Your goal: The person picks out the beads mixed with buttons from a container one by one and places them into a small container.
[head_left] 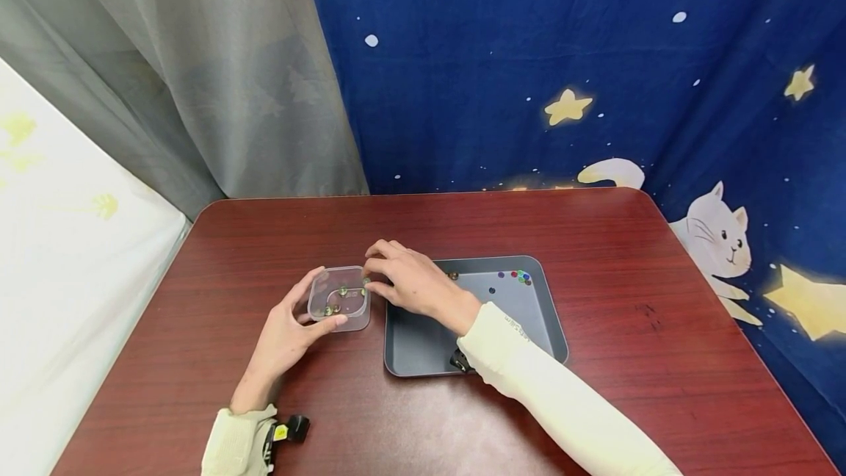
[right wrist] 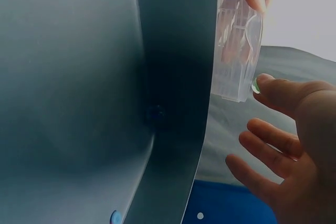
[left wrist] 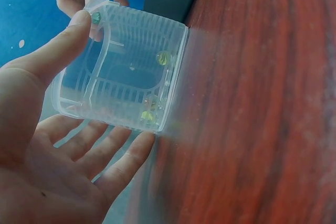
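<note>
My left hand (head_left: 283,335) grips a small clear plastic box (left wrist: 131,72) by its sides, thumb on the near rim and fingers along the far side. Several glass marbles with yellow-green swirls (left wrist: 163,58) lie inside on the box's bottom. Above the box's right edge, my right hand (head_left: 411,279) pinches a greenish marble (right wrist: 255,86) between thumb and index finger; its other fingers are spread apart. The right forearm crosses over a dark grey tray (head_left: 423,347), hiding part of it.
In the tray's far right corner, several small colored glass pieces (head_left: 522,276) cluster, with a dark one (head_left: 492,290) nearer. Brownish marbles (head_left: 452,275) sit by the tray's far edge beside the right hand. A reddish wooden table (head_left: 615,278) carries everything, with a curtain (head_left: 463,79) behind.
</note>
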A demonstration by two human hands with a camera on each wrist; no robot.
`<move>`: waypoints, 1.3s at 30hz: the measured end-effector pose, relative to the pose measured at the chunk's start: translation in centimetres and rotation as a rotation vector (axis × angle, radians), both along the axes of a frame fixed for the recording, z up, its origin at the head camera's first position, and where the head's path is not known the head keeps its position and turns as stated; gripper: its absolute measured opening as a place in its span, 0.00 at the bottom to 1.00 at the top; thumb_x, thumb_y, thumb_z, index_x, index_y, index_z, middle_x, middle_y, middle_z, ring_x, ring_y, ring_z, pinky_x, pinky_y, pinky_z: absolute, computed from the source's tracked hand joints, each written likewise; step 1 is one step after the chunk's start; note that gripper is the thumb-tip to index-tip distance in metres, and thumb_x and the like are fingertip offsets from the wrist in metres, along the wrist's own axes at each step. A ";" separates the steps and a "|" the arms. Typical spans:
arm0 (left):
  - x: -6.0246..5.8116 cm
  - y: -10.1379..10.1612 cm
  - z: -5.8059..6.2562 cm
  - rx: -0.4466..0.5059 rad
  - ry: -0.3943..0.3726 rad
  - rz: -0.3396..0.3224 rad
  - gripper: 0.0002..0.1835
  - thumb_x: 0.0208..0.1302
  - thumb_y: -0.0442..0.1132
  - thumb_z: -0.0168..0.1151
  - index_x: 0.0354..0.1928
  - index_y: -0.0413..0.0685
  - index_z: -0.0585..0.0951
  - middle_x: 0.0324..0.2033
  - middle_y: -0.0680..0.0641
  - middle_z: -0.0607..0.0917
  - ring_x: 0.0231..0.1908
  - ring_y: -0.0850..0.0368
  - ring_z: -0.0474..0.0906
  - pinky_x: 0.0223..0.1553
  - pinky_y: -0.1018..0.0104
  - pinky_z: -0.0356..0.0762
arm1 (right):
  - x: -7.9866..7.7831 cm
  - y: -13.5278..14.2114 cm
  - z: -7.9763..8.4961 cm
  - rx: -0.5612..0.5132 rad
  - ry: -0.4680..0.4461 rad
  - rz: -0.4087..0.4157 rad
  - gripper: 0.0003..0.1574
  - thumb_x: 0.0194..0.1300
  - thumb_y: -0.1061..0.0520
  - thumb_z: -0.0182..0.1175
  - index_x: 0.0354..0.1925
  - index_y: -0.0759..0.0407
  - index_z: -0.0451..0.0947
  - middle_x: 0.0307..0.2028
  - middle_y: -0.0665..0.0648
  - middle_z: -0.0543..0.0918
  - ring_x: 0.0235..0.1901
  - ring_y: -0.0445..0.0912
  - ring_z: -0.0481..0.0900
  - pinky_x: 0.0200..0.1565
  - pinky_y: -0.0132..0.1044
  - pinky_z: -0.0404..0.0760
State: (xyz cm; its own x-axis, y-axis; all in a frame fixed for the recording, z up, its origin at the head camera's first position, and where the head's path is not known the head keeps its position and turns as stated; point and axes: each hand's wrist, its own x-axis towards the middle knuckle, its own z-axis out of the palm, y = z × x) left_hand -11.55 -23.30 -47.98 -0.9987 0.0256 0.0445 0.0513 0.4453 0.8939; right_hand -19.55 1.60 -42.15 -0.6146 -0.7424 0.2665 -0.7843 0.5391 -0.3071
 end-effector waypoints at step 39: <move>0.1 0.0 -0.1 0.015 0.001 -0.015 0.48 0.60 0.46 0.79 0.79 0.70 0.63 0.71 0.43 0.75 0.54 0.47 0.84 0.48 0.78 0.81 | 0.3 -0.8 -0.2 0.030 -0.005 -0.021 0.13 0.72 0.42 0.67 0.47 0.47 0.87 0.57 0.48 0.80 0.56 0.44 0.78 0.55 0.39 0.82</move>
